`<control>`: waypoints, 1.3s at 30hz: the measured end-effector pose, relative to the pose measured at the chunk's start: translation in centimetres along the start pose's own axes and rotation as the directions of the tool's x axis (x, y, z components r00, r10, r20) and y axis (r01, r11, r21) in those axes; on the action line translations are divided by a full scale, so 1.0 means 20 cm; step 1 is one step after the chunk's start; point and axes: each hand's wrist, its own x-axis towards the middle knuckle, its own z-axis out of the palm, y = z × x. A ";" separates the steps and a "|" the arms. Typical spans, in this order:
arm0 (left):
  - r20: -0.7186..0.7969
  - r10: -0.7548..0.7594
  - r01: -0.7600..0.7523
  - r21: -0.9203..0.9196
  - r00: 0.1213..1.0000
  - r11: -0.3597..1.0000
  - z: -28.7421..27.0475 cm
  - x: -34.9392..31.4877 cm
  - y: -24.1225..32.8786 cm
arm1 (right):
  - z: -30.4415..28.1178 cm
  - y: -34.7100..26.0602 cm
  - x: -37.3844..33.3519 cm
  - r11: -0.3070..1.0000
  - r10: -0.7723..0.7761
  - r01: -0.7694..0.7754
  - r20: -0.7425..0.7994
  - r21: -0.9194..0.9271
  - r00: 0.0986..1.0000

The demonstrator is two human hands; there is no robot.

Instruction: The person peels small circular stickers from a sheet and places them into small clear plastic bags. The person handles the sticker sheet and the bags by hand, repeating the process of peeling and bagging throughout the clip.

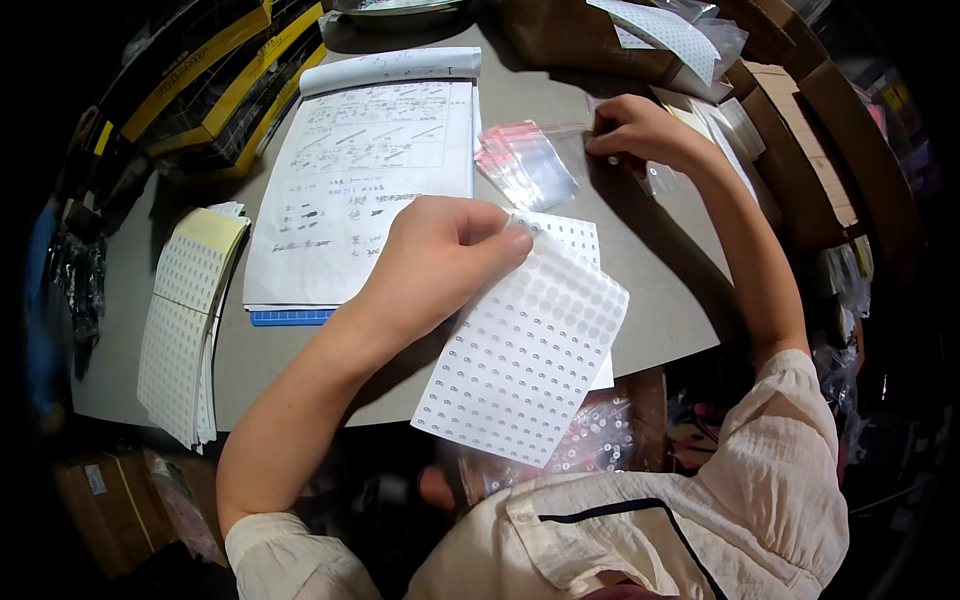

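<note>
My left hand (440, 255) pinches a white sheet of small round stickers (500, 370) by its top edge, thumb on the front. The upper rows of the sheet show pale bare circles, and each sticker below carries a small dark print. A second sticker sheet (575, 232) lies behind it. My right hand (640, 135) is further off at the right, fingers curled together and pointing left; a small white disc shows at the fingertips, but what they grip is unclear. A clear plastic bag (662, 180) lies beneath that hand. Red-edged clear zip bags (530, 165) are piled between the hands.
A clipboard with handwritten papers (340, 230) lies left of centre. Stacked sticker sheets (185, 310) stand at the far left, below black bins with yellow edges (215, 110). Cardboard boxes (800, 150) line the right. Below the table edge sits a bag of small white discs (595, 435).
</note>
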 end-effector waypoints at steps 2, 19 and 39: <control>-0.006 0.004 -0.004 0.008 1.000 1.000 0.00 0.00 0.00 | -0.07 0.06 -0.01 0.983 0.098 -0.092 0.027 -0.162 0.995; 0.035 0.087 -0.086 -0.027 0.996 0.996 0.01 0.01 -0.03 | 0.06 -0.07 0.05 0.991 -0.099 0.096 -0.029 -0.090 0.995; -0.112 0.255 -0.223 0.241 0.960 0.945 0.03 0.01 -0.02 | 0.28 -0.35 -0.40 0.739 -0.674 0.660 -0.123 -0.136 0.729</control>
